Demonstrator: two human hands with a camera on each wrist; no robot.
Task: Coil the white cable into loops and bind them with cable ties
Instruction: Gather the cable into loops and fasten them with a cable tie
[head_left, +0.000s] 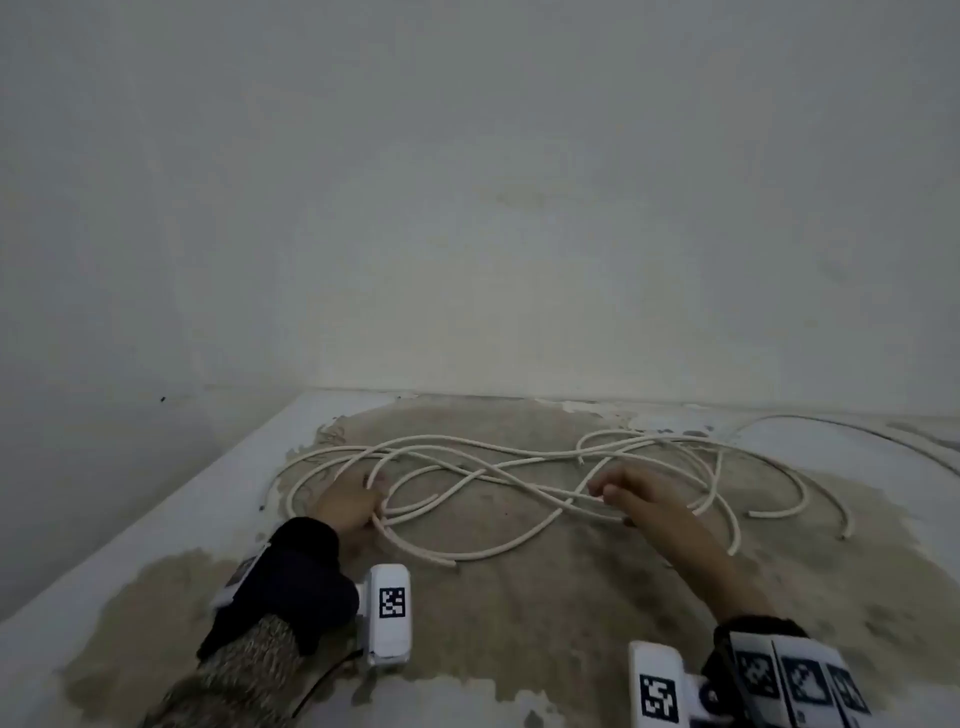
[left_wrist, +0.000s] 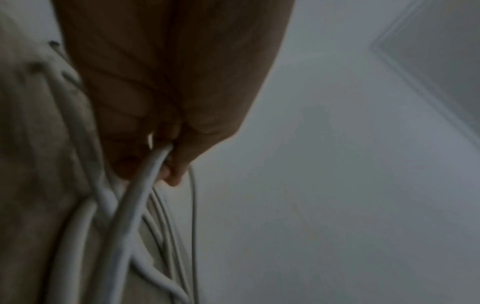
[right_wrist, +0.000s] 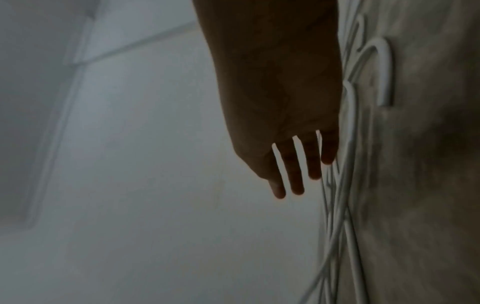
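White cable (head_left: 519, 470) sprawls in loose tangled loops across the worn table (head_left: 545, 597) before us. Our left hand (head_left: 349, 505) curls its fingers (left_wrist: 179, 162) around several strands at the tangle's left side. Our right hand (head_left: 644, 493) hovers over the middle strands, its 4 visible fingers (right_wrist: 296, 174) straight and holding nothing.

Tangled cable (head_left: 519, 470) sprawls ahead (wall (head_left: 467, 208) behind); near tabletop (head_left: 519, 613) bare.
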